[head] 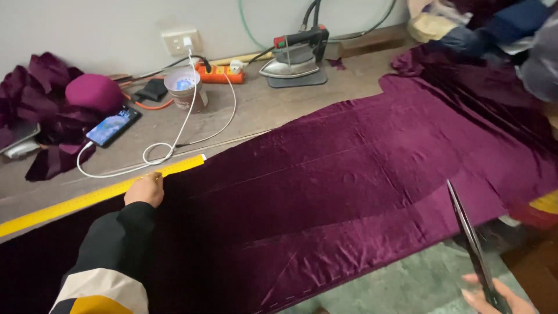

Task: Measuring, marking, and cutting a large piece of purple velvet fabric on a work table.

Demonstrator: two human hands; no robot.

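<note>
A long piece of purple velvet cloth [349, 174] lies spread over the worktable, with faint chalk lines on it. My left hand [145, 189] rests fisted at the cloth's far edge, touching a yellow ruler [87, 199] that lies along the table. My right hand [494, 296] is at the bottom right corner, gripping long dark scissors [468, 238] whose closed blades point up and away over the cloth's near edge.
A steam iron [293, 61] sits on its pad at the back. An orange power strip [218, 72], a paper cup [185, 87], a charging phone [113, 127] with a white cable and purple fabric scraps [40, 87] crowd the back left. Another person's blue sleeve [494, 32] shows top right.
</note>
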